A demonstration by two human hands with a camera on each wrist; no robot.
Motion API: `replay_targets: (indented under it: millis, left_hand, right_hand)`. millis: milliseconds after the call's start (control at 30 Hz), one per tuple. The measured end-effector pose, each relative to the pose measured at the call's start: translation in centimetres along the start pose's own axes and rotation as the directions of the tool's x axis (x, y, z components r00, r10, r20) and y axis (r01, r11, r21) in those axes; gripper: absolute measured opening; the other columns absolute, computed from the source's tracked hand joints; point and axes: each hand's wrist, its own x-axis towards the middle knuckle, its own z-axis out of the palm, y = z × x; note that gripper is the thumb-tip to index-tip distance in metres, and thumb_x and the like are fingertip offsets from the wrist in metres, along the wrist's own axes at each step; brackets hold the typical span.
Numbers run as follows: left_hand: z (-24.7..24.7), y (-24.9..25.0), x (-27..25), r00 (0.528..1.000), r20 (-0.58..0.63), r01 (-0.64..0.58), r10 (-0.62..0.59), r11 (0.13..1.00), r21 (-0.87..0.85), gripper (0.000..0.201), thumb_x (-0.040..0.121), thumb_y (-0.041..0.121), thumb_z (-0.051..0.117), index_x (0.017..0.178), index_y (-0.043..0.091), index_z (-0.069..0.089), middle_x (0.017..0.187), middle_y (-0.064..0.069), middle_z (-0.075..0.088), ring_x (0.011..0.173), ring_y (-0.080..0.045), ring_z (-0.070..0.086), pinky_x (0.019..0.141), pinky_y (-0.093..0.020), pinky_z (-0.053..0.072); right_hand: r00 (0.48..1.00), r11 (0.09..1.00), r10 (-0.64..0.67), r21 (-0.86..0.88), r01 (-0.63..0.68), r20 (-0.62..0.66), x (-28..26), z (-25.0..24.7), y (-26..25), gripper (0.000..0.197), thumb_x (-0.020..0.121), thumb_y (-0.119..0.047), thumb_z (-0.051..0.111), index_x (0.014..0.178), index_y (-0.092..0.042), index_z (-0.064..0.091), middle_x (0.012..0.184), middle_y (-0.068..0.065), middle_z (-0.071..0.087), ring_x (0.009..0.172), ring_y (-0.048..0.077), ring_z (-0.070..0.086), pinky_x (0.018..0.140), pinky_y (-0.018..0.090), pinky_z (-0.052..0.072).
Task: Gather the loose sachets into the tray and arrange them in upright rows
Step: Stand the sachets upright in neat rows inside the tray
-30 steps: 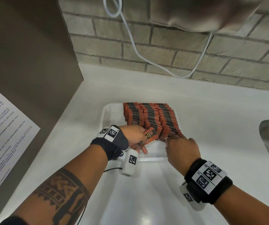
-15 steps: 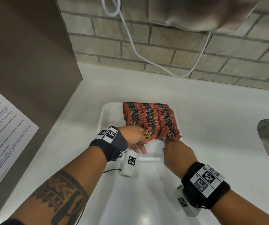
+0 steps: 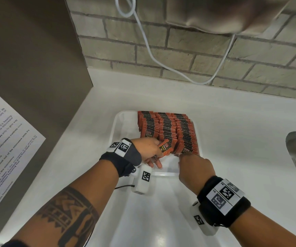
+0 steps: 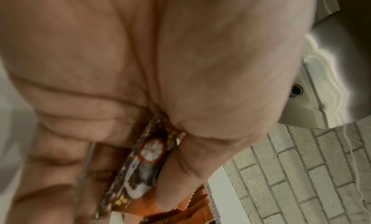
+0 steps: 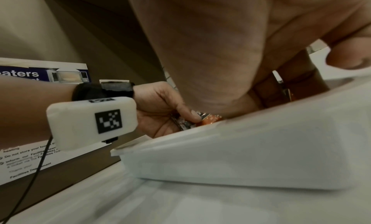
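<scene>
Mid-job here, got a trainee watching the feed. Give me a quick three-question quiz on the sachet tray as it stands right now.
1. True or false: the left hand holds nothing.
2. Where in the white tray do the sachet rows stand: A) against the left wall, B) toward the right side, leaving the left strip bare, C) across the whole floor?
3. Fill in: the right hand reaches into the tray at the ____ end of the rows.

Key
1. False: it pinches a loose sachet, tilted, at the front of the rows.
2. B
3. near (front)
</scene>
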Motion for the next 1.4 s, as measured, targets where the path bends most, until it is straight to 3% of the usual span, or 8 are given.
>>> replay_targets:
  millis: [567,700,800,933,1033,1167,1300,1400]
  left_hand:
    - [-0.1,0.1,-0.5,0.999,0.035,-0.034,0.035,0.999,-0.010,0.033,0.100,0.005,0.053,0.133,0.006,0.055,0.129,-0.006,0.066,0.089,-0.028,0.072,0.057,-0.026,0.055]
    - [-0.6,0.1,-1.3,0.996,0.064,-0.066,0.068,0.997,-0.032,0.025,0.100,0.001,0.049,0.119,0.006,0.065,0.127,-0.011,0.067,0.088,-0.029,0.071,0.064,-0.026,0.057]
    - [-1.4,0.2,-2.1,0.990,0.095,-0.093,0.105,0.988,-0.121,0.022,0.101,-0.002,0.049,0.118,0.002,0.062,0.117,-0.012,0.069,0.092,-0.029,0.072,0.079,-0.031,0.061]
    - [-2.5,0.4,-3.6,0.965,0.121,-0.203,0.234,0.953,-0.223,0.024,0.100,-0.003,0.052,0.121,0.003,0.061,0.113,-0.007,0.070,0.106,-0.028,0.070,0.091,-0.031,0.058]
    - [-3.4,0.5,-4.2,0.954,0.057,-0.274,0.296,0.929,-0.247,0.030,0.097,-0.004,0.055,0.127,-0.006,0.058,0.123,-0.013,0.068,0.116,-0.027,0.066,0.094,-0.030,0.056]
    - [-4.2,0.8,-4.9,0.928,-0.065,-0.371,0.367,0.894,-0.253,0.027,0.095,-0.003,0.060,0.122,-0.001,0.061,0.117,-0.012,0.072,0.110,-0.023,0.070,0.093,-0.032,0.057]
    - [-4.9,1.2,-5.6,0.875,-0.249,-0.465,0.416,0.866,-0.186,0.027,0.089,-0.002,0.069,0.116,0.000,0.066,0.103,-0.012,0.075,0.094,-0.019,0.074,0.076,-0.028,0.061]
    - [-5.6,1.1,-5.8,0.789,-0.424,-0.519,0.444,0.852,-0.074,0.020,0.081,-0.001,0.079,0.100,0.003,0.074,0.099,-0.018,0.075,0.086,-0.023,0.074,0.071,-0.031,0.062]
  right_hand:
    - [0.998,0.999,-0.041,-0.037,0.040,-0.042,0.1,0.1,0.2,0.029,0.095,-0.016,0.044,0.121,-0.023,0.057,0.107,-0.005,0.066,0.094,0.020,0.065,0.086,0.032,0.049]
    - [0.995,0.999,-0.040,-0.023,0.038,-0.091,-0.1,-0.7,0.1,0.029,0.090,-0.011,0.044,0.111,-0.026,0.058,0.092,-0.008,0.060,0.081,0.018,0.060,0.075,0.029,0.040]
    - [0.972,0.993,-0.044,0.097,0.068,-0.233,0.7,-2.0,0.1,0.015,0.089,-0.015,0.050,0.097,-0.026,0.057,0.077,-0.010,0.048,0.070,0.019,0.055,0.066,0.028,0.038]
    - [0.922,0.854,-0.058,0.460,0.244,-0.382,3.0,-4.0,0.2,0.019,0.090,-0.027,0.064,0.109,-0.026,0.068,0.099,-0.007,0.066,0.082,0.014,0.062,0.073,0.029,0.051]
    - [0.953,0.747,-0.044,0.623,0.230,-0.299,4.5,-6.5,-0.2,0.011,0.095,-0.023,0.062,0.092,-0.027,0.072,0.089,-0.016,0.068,0.074,-0.002,0.060,0.066,0.006,0.041]
    - [0.969,0.721,-0.095,0.656,0.225,-0.228,5.7,-8.6,-1.0,0.006,0.090,-0.026,0.068,0.087,-0.031,0.071,0.085,-0.017,0.070,0.082,0.005,0.067,0.077,0.024,0.051]
    - [0.964,0.708,-0.119,0.660,0.252,-0.239,6.6,-10.0,-1.7,0.003,0.090,-0.024,0.070,0.092,-0.027,0.071,0.088,-0.011,0.069,0.082,0.006,0.063,0.070,0.013,0.044]
    - [0.951,0.718,-0.134,0.634,0.288,-0.280,6.8,-11.1,-1.9,0.004,0.091,-0.023,0.069,0.091,-0.027,0.071,0.084,-0.012,0.067,0.075,-0.002,0.058,0.065,0.009,0.039]
